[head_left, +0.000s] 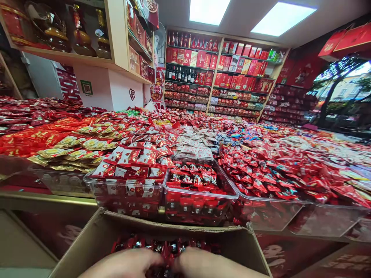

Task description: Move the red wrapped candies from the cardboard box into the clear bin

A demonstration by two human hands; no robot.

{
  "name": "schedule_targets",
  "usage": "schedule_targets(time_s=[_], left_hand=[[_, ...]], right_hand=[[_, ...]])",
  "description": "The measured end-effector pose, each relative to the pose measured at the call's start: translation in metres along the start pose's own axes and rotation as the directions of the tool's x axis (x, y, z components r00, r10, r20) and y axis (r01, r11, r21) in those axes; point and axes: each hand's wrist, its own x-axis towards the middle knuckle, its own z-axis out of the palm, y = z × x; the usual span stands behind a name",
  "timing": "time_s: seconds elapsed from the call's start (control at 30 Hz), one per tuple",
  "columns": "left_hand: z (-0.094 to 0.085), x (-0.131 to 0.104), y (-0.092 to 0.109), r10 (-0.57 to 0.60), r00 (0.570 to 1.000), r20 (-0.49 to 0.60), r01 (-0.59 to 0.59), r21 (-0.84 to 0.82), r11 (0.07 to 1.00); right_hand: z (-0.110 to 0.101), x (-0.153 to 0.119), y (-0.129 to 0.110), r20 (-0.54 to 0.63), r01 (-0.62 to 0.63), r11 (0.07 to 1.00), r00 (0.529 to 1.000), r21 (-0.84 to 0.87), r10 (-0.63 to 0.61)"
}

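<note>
Both of my hands reach into an open cardboard box [95, 235] at the bottom of the view. Inside lie red and black wrapped candies [174, 246]. My left hand [136, 260] and my right hand [197, 260] are close together on the candies, their fingers dipping among them. Motion blurs the fingertips, and the candies hide part of them, so a grip cannot be made out. Just beyond the box, a clear plastic bin [203, 196] holds similar red and black candies, lower than the piles around it.
Left of that bin, another clear bin [124, 187] is heaped with red and white packets. Gold packets [95, 143] lie farther left, and red candies [261, 173] fill bins on the right. Shelves [214, 73] with bottles and boxes stand behind. A wooden cabinet [118, 42] overhangs the left side.
</note>
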Motion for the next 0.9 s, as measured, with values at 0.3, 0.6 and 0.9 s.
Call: schedule_targets(time_s=[0.3, 0.6, 0.9], left_hand=[[-0.023, -0.010, 0.038, 0.202, 0.957, -0.209, -0.289, -0.615, 0.733], [-0.014, -0.006, 0.043, -0.023, 0.947, -0.321, -0.241, -0.755, 0.610], [-0.020, -0.012, 0.042, -0.006, 0.915, -0.404, -0.307, -0.705, 0.639]], right_hand=[[-0.050, -0.048, -0.016, -0.406, 0.288, 0.520, 0.905, 0.804, 0.128], [-0.048, -0.048, -0.023, -0.373, 0.316, 0.226, 0.881, 0.922, 0.292], [-0.042, -0.053, -0.022, -0.677, 0.389, 0.686, 0.706, 0.615, 0.207]])
